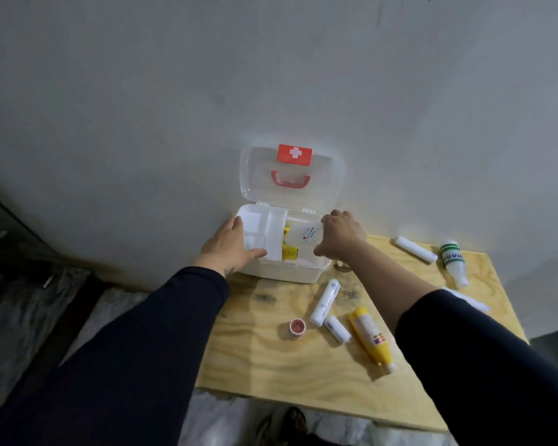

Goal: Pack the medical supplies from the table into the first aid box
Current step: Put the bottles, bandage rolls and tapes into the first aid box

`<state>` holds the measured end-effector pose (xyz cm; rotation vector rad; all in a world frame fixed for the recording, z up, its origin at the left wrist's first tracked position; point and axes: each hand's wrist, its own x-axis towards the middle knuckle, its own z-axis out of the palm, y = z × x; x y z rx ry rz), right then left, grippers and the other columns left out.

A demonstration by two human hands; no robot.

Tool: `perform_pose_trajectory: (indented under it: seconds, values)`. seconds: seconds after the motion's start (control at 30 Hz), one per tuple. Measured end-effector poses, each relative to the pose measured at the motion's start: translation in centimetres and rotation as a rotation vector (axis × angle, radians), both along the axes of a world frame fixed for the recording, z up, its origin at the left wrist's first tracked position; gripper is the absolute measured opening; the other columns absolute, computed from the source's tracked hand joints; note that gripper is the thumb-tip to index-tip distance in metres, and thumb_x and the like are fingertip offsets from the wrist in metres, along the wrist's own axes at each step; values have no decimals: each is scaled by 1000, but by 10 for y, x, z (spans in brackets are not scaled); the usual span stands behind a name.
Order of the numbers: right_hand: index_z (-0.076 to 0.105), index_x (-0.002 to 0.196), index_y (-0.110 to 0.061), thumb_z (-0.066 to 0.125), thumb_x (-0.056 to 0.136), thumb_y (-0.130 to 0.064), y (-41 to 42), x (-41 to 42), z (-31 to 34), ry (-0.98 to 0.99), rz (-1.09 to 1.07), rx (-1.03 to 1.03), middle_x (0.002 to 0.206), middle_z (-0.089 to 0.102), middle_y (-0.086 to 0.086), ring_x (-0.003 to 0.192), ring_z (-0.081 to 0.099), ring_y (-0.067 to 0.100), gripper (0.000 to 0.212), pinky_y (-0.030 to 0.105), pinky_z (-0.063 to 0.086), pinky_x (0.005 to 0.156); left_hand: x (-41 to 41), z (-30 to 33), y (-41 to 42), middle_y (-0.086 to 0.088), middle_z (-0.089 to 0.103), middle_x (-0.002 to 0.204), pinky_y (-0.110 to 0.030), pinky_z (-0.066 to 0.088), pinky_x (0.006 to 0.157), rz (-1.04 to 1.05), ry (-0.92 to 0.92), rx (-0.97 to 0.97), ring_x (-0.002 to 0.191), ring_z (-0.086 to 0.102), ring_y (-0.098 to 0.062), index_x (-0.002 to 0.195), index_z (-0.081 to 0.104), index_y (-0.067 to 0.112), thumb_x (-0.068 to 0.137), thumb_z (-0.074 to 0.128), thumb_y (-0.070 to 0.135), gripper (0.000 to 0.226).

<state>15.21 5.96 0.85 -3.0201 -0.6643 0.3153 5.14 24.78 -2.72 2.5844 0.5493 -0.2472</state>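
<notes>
The white first aid box (290,273) stands open against the wall, its clear lid (292,175) upright with a red cross label and red handle. A white divided tray (264,233) sits across the box's left half; my left hand (229,244) grips its left edge. My right hand (340,235) holds a clear packet with red print (306,236) over the box's right half. A yellow item (289,252) lies inside. On the table lie two bandage rolls (324,302), (337,329), a pink tape roll (297,327) and a yellow bottle (371,338).
The plywood table (271,358) ends at a near edge over a marble floor. At the far right lie another white roll (416,249), a white bottle with a green label (453,262) and a white packet (471,300) partly behind my right sleeve.
</notes>
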Motion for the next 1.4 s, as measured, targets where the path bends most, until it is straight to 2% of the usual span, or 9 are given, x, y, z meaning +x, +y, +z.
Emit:
perform_pose_trajectory:
  seconds: [0.23, 0.33, 0.53, 0.77, 0.87, 0.93, 1.07, 1.2, 1.4]
  values:
    - [52, 128, -6, 71, 77, -18, 29, 20, -24, 127, 114, 53, 130, 49, 13, 121, 48, 28, 56, 35, 43, 101, 5, 1, -4, 4, -1, 164, -39, 30, 114, 48, 66, -7, 149, 19, -23, 156, 0, 12, 77, 73, 53, 115]
    - [57, 124, -9, 67, 79, -12, 41, 22, -38, 121, 86, 136, 129, 49, 11, 117, 54, 26, 47, 33, 46, 99, 5, 3, -7, 5, -1, 164, -40, 33, 112, 61, 79, 0, 148, 22, -24, 156, 0, 12, 77, 73, 52, 114]
    - [57, 128, -13, 66, 82, -5, 46, 22, -57, 145, 33, 261, 133, 45, 8, 121, 51, 25, 48, 37, 44, 103, 4, 4, -7, 3, 4, 164, -39, 38, 107, 50, 78, 10, 146, 26, -24, 155, 3, 13, 78, 72, 53, 111]
    - [57, 129, -15, 67, 85, -15, 31, 20, -46, 148, 71, 293, 137, 47, 9, 126, 48, 25, 45, 31, 35, 111, 4, 12, -8, 0, 9, 164, -39, 40, 108, 9, 108, 90, 144, 29, -25, 155, 7, 10, 79, 69, 56, 108]
    - [58, 127, -16, 61, 88, -15, 14, 13, -32, 96, 52, 322, 132, 52, 9, 123, 50, 27, 38, 35, 42, 106, 7, 18, -11, -1, 2, 164, -40, 32, 115, -36, 117, 118, 147, 23, -27, 155, 5, 10, 80, 66, 57, 107]
    - [59, 125, -16, 58, 90, -16, 1, 5, -23, 63, 24, 339, 131, 53, 9, 120, 52, 27, 36, 36, 45, 102, 9, 26, -16, -1, 5, 164, -40, 33, 113, -99, 96, 128, 147, 24, -27, 155, 9, 10, 85, 63, 53, 99]
    - [62, 123, -19, 59, 88, -18, -30, -16, -12, 12, -78, 369, 126, 56, 9, 119, 52, 28, 35, 38, 47, 99, 14, 41, -36, -3, 35, 154, -38, 41, 101, -272, 52, 137, 135, 42, -25, 147, 35, 16, 92, 56, 42, 64]
    - [64, 118, -21, 60, 86, -19, -65, -47, -13, 0, -216, 367, 123, 57, 8, 117, 53, 29, 33, 42, 48, 96, 14, 40, -65, 0, 39, 152, -38, 42, 102, -402, 27, 120, 133, 44, -25, 146, 39, 21, 95, 54, 36, 56]
    - [62, 122, -15, 60, 87, -16, -118, -87, -28, 42, -342, 300, 130, 57, 11, 120, 53, 28, 35, 34, 44, 99, 6, 24, -112, -2, 40, 150, -40, 43, 102, -459, 36, 133, 131, 46, -29, 144, 40, 18, 93, 50, 28, 53]
